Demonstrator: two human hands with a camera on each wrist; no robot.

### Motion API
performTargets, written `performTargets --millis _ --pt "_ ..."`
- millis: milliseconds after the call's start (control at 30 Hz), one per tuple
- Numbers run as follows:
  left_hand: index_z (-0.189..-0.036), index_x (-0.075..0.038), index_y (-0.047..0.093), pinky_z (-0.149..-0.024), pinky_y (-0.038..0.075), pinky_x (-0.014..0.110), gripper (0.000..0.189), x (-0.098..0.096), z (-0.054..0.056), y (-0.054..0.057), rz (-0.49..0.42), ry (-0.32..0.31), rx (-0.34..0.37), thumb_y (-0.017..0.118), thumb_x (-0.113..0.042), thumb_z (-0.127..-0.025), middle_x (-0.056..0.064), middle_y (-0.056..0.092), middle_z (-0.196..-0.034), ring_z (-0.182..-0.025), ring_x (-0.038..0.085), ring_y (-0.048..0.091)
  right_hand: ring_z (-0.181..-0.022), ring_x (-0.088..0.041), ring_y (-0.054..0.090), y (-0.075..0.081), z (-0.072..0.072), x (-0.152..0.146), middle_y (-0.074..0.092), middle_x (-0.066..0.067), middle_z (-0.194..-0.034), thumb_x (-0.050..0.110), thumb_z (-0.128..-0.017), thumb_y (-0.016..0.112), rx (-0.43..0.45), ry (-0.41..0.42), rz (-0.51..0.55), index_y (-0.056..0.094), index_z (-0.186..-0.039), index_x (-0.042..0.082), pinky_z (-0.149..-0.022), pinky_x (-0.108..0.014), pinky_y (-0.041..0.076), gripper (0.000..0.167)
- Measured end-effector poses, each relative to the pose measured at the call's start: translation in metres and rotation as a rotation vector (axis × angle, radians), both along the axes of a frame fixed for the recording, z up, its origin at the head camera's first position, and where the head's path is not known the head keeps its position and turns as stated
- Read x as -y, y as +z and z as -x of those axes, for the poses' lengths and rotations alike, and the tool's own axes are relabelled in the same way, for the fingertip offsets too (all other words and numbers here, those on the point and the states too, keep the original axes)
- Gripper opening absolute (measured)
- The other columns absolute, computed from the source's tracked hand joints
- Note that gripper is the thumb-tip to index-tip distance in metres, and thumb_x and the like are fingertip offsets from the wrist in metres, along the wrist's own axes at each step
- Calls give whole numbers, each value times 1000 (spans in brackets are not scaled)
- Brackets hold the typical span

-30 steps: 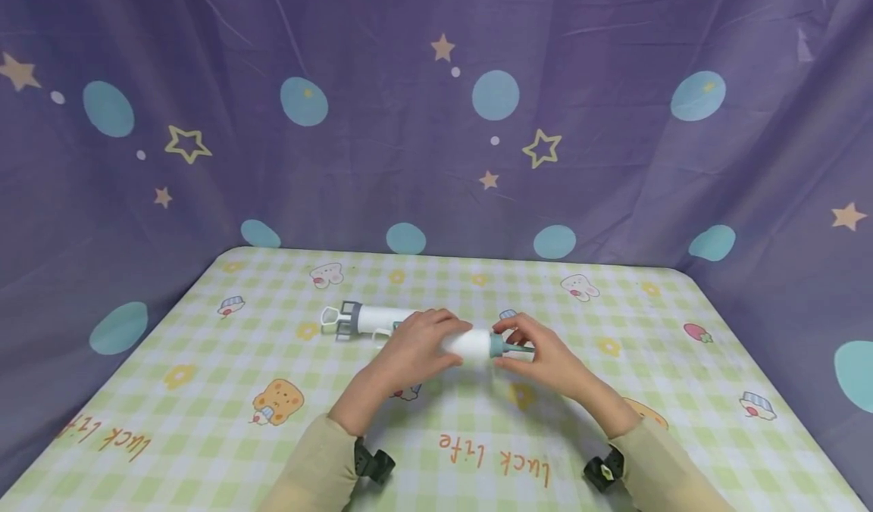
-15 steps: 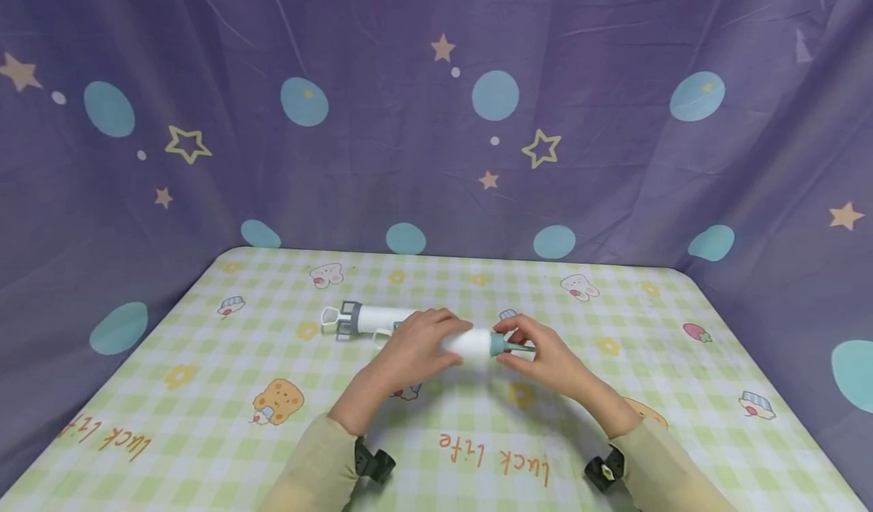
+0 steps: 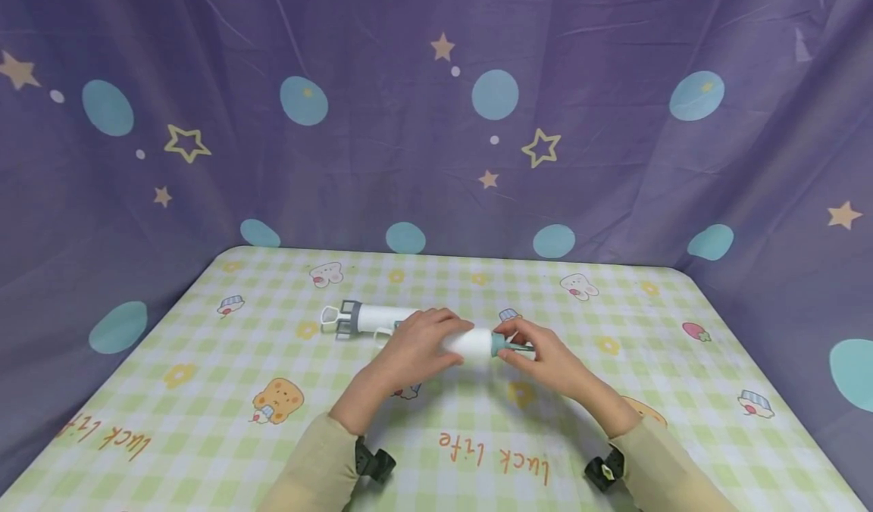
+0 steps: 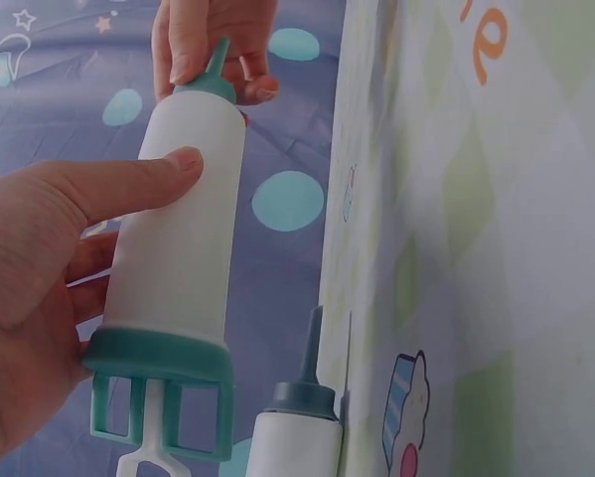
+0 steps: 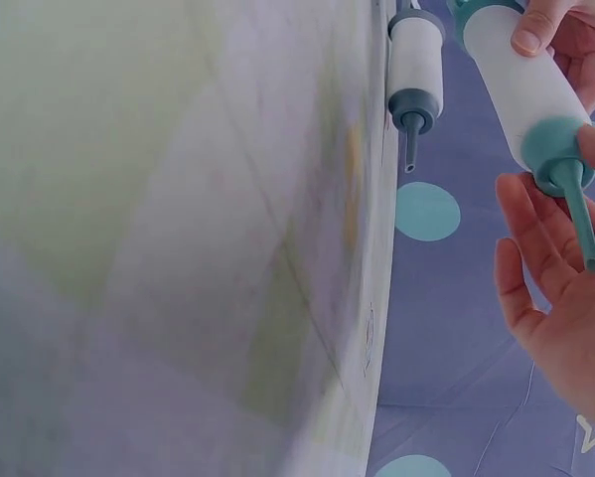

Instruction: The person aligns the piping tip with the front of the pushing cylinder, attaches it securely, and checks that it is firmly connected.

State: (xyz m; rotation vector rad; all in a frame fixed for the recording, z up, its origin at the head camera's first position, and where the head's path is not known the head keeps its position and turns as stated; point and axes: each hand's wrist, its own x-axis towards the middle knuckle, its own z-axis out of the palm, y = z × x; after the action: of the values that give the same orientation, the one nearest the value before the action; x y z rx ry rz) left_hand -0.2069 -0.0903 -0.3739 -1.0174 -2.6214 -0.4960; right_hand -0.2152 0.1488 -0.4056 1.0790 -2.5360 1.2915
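A large white plastic syringe with teal ends (image 3: 475, 342) is held sideways above the table in the head view. My left hand (image 3: 417, 347) grips its white barrel, the thumb (image 4: 163, 184) lying along it in the left wrist view. At the syringe's right end, my right hand (image 3: 546, 354) pinches the teal nozzle cap (image 5: 555, 149) between thumb and fingers. The thin teal spout (image 5: 580, 219) points toward my right palm. Below the left hand, in the left wrist view, the teal flange (image 4: 163, 356) and white plunger handle (image 4: 152, 437) show.
Just behind the held syringe lies a second white syringe with grey ends (image 3: 385, 319), partly hidden by my left hand. A green checked cloth (image 3: 225, 360) with printed cartoons covers the table. A purple curtain (image 3: 355, 194) hangs behind it.
The right thumb and fingertips have shifted slightly around the teal cap, the thumb moving a little upward. The left hand keeps its grip, and the second syringe stays put.
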Motion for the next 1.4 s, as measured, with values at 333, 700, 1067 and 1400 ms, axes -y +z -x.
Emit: performTargets --millis 333,700,1067,1400 --pt "-114 -19 63 -80 48 34 46 -1 -1 1 10 5 3 77 -28 -72 -2 62 -107 -94 15 59 -81 -19 63 4 -3 3 63 -4 -97 12 -90 56 70 -4 -21 56 -110 7 -73 -30 51 20" --pt "-114 -18 63 -79 48 33 46 0 -1 2 -9 -1 -4 78 -26 -71 -1 62 -106 -93 15 59 -77 -7 59 2 1 2 61 6 -97 22 -78 72 -56 -23 21 56 -110 20 -70 -31 50 35" --pt "-114 -20 62 -82 47 34 45 -1 -1 1 17 1 2 76 -27 -72 -3 61 -109 -96 15 58 -74 -6 57 3 -1 3 63 6 -93 20 -84 65 -46 -39 23 58 -106 18 -63 -28 49 22" --pt "-114 -21 62 -81 45 35 44 -2 -3 3 6 -8 25 76 -26 -73 -3 60 -109 -98 15 56 -66 -23 61 3 -1 3 63 0 -76 21 -96 46 66 -24 23 53 -107 19 -61 -26 48 13"
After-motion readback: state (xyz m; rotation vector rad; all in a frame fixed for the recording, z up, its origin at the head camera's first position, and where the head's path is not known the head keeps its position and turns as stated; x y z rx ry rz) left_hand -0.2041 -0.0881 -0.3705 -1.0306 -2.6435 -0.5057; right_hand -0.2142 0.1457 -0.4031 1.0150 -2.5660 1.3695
